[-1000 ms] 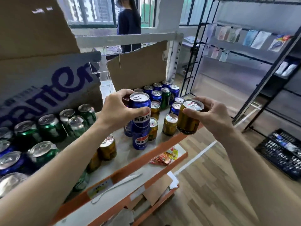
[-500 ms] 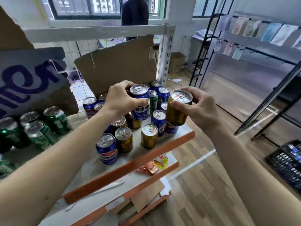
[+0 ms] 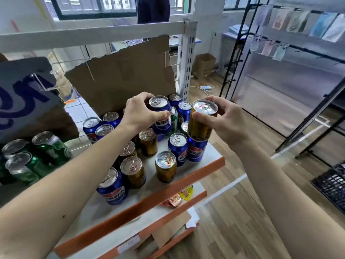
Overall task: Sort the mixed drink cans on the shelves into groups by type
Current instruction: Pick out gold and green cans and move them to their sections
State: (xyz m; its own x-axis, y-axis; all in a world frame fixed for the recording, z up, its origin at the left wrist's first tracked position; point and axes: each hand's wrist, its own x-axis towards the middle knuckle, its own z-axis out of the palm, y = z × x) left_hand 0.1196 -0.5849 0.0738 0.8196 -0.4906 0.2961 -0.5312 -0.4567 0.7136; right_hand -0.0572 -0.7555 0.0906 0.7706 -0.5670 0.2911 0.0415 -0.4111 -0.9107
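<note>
Head view: both hands have carried their cans toward the shelf's right end since a sec ago. Left hand fingers curl round a blue can; right hand pinches a gold can w/ thumb and fingertips, just above a blue one. Neither's placed yet, so sorting goes on.

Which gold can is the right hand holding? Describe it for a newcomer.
Start at the orange-edged shelf crowded with cans. Above its right front corner, the right hand grips a tall gold can near its silver top. Unlike the other gold cans, it is lifted, directly above a blue Pepsi can.
</note>
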